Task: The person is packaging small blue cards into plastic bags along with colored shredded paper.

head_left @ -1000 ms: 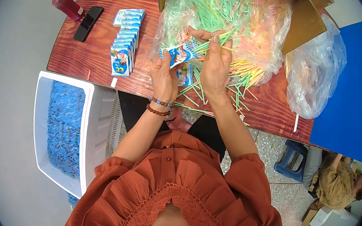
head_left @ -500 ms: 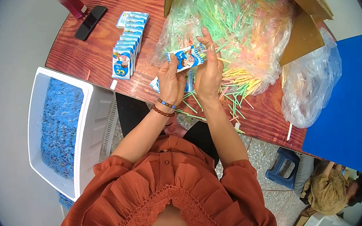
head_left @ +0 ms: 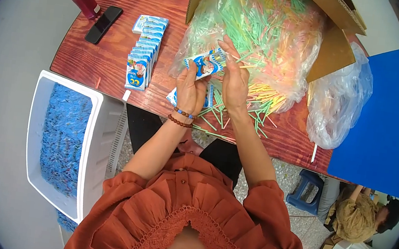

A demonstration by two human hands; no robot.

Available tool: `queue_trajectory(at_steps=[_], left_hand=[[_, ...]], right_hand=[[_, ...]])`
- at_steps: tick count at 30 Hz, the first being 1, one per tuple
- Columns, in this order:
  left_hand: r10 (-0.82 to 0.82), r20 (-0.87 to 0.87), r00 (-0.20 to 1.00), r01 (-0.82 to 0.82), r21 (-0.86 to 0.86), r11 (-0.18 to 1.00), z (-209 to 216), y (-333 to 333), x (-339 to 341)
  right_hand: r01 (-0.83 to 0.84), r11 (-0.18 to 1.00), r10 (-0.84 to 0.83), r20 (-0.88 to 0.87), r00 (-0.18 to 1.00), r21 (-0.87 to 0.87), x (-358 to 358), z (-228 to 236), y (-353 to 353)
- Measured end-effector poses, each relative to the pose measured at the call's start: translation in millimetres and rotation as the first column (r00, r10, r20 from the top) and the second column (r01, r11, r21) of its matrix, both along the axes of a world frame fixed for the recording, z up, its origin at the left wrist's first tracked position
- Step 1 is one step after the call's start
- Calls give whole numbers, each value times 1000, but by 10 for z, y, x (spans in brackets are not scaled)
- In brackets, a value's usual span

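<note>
My left hand (head_left: 191, 91) pinches a small blue-and-white packet (head_left: 206, 64) with a printed picture, held tilted over the table. Against the packet's right end is my right hand (head_left: 235, 86), its fingers partly curled and one stretched upward. Thin pastel straws (head_left: 245, 64) stick out beside its fingers; the grip itself is partly hidden. Beneath my hands lie more packets (head_left: 209, 96), largely covered by the left one. Loose green and yellow straws (head_left: 264, 102) spread to the right, spilling from a clear plastic bag (head_left: 189, 48) full of straws.
An overlapping row of packets (head_left: 139, 70) lies left, near a phone (head_left: 103, 24) and a red bottle (head_left: 83, 1). A cardboard box (head_left: 335, 54) surrounds the bag; a crumpled clear bag (head_left: 335, 111) hangs right. A white tub (head_left: 91, 151) stands lower left. Another person (head_left: 360, 216) sits lower right.
The view has shifted slightly, so the table's contents sit a little differently in it. My hands keep the packet in almost the same place and pose.
</note>
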State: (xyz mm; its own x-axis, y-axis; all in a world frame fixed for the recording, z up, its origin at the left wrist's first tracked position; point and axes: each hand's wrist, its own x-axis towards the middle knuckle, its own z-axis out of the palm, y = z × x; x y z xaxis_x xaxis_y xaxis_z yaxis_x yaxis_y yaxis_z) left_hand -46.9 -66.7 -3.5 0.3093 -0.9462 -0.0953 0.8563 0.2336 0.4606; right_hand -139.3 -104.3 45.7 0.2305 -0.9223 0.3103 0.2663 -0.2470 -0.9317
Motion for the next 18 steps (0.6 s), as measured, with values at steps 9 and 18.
queue_trajectory(at_steps=[9,18], left_hand=[[16,7,1000,-16,-7,1000,-37,-32,33],[9,-25,1000,-9,18,1000,53,-56,-16]], right_hand=[[-90,975,114,-109,988,202,-38,124,-77],[-40,988,23,110,994,152,84,197,-193]])
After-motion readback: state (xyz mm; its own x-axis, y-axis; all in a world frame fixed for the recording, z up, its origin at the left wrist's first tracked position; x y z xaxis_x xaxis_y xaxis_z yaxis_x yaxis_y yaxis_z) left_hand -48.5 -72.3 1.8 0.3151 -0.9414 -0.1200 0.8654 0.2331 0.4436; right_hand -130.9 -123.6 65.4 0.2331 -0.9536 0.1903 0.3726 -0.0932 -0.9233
